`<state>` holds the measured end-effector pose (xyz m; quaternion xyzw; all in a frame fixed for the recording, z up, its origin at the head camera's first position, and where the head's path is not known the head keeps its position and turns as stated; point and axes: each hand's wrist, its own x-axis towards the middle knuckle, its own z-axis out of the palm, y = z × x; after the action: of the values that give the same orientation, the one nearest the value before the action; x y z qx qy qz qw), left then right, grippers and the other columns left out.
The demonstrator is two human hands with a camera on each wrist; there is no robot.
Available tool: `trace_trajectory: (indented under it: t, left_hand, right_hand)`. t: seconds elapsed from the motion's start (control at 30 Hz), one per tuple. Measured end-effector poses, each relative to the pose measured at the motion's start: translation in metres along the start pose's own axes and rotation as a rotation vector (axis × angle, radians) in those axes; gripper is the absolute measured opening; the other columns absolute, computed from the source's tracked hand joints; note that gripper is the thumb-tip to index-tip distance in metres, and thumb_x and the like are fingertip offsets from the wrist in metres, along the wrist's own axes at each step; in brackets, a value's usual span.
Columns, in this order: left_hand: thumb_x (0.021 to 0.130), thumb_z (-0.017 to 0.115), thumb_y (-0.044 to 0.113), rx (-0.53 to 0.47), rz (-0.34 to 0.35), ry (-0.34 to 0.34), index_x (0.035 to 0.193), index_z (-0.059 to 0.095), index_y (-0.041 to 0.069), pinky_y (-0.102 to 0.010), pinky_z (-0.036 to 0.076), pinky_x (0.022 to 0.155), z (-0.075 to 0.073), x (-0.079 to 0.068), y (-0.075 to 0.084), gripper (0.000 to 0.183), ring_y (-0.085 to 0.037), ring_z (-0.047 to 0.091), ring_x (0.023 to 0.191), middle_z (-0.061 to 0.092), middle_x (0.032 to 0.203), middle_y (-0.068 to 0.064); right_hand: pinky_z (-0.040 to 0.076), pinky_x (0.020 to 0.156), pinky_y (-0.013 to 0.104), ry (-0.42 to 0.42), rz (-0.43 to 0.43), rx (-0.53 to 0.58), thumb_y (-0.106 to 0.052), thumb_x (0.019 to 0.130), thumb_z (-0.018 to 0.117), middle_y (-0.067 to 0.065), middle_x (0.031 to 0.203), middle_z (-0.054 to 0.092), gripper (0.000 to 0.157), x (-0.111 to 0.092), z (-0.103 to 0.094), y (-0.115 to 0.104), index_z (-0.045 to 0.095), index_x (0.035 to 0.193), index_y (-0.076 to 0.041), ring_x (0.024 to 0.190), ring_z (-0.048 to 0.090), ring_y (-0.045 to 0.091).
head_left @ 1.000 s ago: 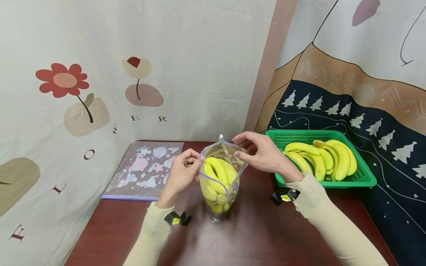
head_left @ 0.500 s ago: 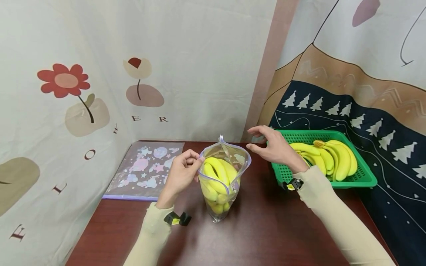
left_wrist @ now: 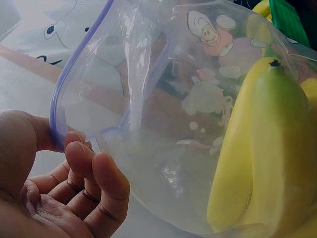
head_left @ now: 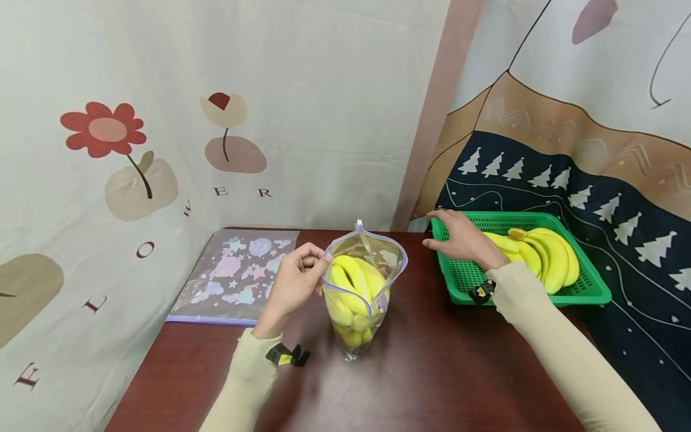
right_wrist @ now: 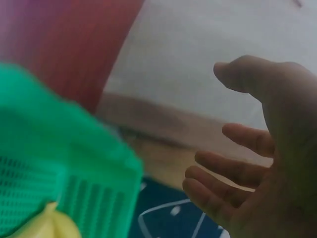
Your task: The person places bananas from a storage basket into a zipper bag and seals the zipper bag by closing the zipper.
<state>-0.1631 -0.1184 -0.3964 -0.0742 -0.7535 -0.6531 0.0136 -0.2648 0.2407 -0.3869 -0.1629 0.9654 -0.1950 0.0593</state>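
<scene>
A clear zip bag (head_left: 349,354) with a purple rim stands upright and open-mouthed mid-table, with several bananas (head_left: 353,285) inside. My left hand (head_left: 294,273) pinches the left side of its rim between thumb and index finger; the left wrist view shows the purple zip edge (left_wrist: 62,94) at the thumb. At the right, my right hand (head_left: 464,240) is over the left end of a green basket (head_left: 599,294), holding nothing, its fingers parted and loosely bent in the right wrist view. More bananas (head_left: 545,258) lie in that basket, some hidden behind the right hand and wrist.
Flat on the table's back left lies another zip bag (head_left: 237,270) with a purple edge and printed pastel figures. Printed cloth walls (head_left: 324,120) rise behind and at both sides of the dark red table (head_left: 421,378).
My right hand has left the zip bag's right rim and moved right to the basket. The left hand keeps its pinch on the rim, and the bag stays in place.
</scene>
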Motion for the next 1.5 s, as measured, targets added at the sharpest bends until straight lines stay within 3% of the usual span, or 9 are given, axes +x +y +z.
trace_trajectory:
  t: [0.23,0.73,0.9,1.07,1.23,1.5]
  left_hand:
    - [0.099,0.067,0.012,0.010,0.005,-0.005,0.093,0.061,0.000,-0.025,0.049,0.045,-0.001,-0.001,0.001,0.015,-0.014,0.051,0.046,0.054,0.060,-0.003]
    - [0.100,0.066,0.013,0.018,0.015,-0.009,0.093,0.062,0.001,-0.026,0.049,0.044,-0.001,-0.001,0.001,0.014,-0.021,0.052,0.047,0.054,0.060,-0.005]
    - [0.100,0.066,0.015,0.012,0.006,-0.015,0.094,0.062,0.000,-0.027,0.049,0.045,-0.001,0.000,0.000,0.017,-0.024,0.053,0.046,0.054,0.059,-0.005]
    - [0.100,0.066,0.015,0.011,0.003,-0.021,0.094,0.062,0.000,-0.027,0.050,0.046,0.001,-0.002,0.000,0.016,-0.020,0.052,0.045,0.054,0.059,-0.005]
    - [0.099,0.066,0.014,0.010,0.007,-0.020,0.094,0.061,0.000,-0.030,0.052,0.046,0.000,-0.002,0.000,0.016,-0.023,0.052,0.046,0.054,0.060,-0.006]
    - [0.100,0.067,0.016,0.013,-0.001,-0.021,0.094,0.061,0.000,-0.031,0.052,0.047,-0.002,-0.003,-0.001,0.018,-0.021,0.053,0.046,0.055,0.059,-0.004]
  right_hand:
    - [0.031,0.119,0.067,-0.027,-0.006,-0.055,-0.033,0.098,0.067,0.028,0.158,0.040,0.068,0.004,0.004,0.038,0.041,0.153,-0.002,0.146,0.034,0.050]
    - [0.037,0.114,0.068,-0.129,0.088,-0.088,-0.033,0.097,0.067,0.032,0.154,0.042,0.070,0.011,0.008,0.097,0.042,0.151,0.004,0.141,0.040,0.054]
    - [0.043,0.109,0.067,-0.174,0.137,-0.104,-0.030,0.097,0.065,0.035,0.150,0.045,0.066,0.017,0.008,0.117,0.043,0.149,0.005,0.133,0.048,0.054]
    - [0.053,0.095,0.057,-0.241,0.201,-0.139,-0.024,0.098,0.062,0.038,0.146,0.047,0.063,0.021,0.004,0.136,0.043,0.149,0.007,0.117,0.059,0.046]
    - [0.052,0.090,0.052,-0.292,0.264,-0.141,-0.016,0.097,0.059,0.040,0.148,0.042,0.057,0.027,0.001,0.144,0.045,0.147,0.007,0.118,0.056,0.045]
    - [0.053,0.095,0.055,-0.281,0.236,-0.237,-0.003,0.098,0.058,0.038,0.140,0.051,0.047,0.033,0.006,0.146,0.049,0.143,0.009,0.122,0.055,0.051]
